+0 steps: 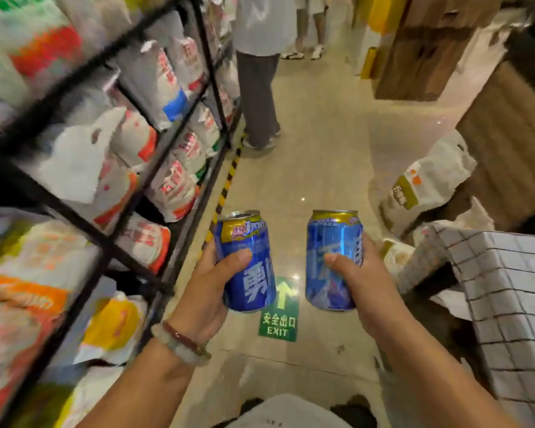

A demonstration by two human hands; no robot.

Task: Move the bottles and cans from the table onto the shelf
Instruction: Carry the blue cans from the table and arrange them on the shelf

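Both hands hold cans upright over the aisle floor point(322, 149). Left hand point(204, 291) grips the left can point(247, 267), thumb across its front; beads on that wrist. Right hand point(362, 282) grips the right can point(332, 261). Shelf point(112, 242) at left, stacked with bags. Checked table point(507, 288) at right.

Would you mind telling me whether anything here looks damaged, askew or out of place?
Several bags lie slumped on the floor by the checked-cloth table, off the shelf. The can in the left hand tilts slightly; the can in the right hand looks undamaged.
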